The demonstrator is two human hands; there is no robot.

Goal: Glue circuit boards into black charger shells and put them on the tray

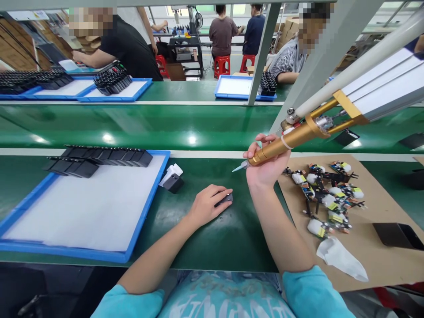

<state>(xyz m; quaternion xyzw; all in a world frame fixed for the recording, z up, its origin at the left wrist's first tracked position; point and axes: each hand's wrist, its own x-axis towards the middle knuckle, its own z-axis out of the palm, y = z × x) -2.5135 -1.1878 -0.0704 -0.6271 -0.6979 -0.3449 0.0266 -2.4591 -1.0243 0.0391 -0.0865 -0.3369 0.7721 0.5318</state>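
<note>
My left hand (208, 204) rests on the green table, fingers closed over a small black part (225, 199). My right hand (266, 163) is wrapped round a gold dispensing gun (281, 147), held just above the table. The gun's pale nozzle tip (237, 168) points left and down, a short way above and right of the black part. A white tube and hoses (364, 66) run from the gun up to the right.
A blue tray (82, 254) with a white liner and rows of black housings (106, 155) lies at left. A black-and-white part (172, 179) stands beside it. A cardboard sheet (374, 256) at right carries several circuit boards (326, 194), a white cloth (341, 258) and a black piece (397, 235). Other people work across the conveyor.
</note>
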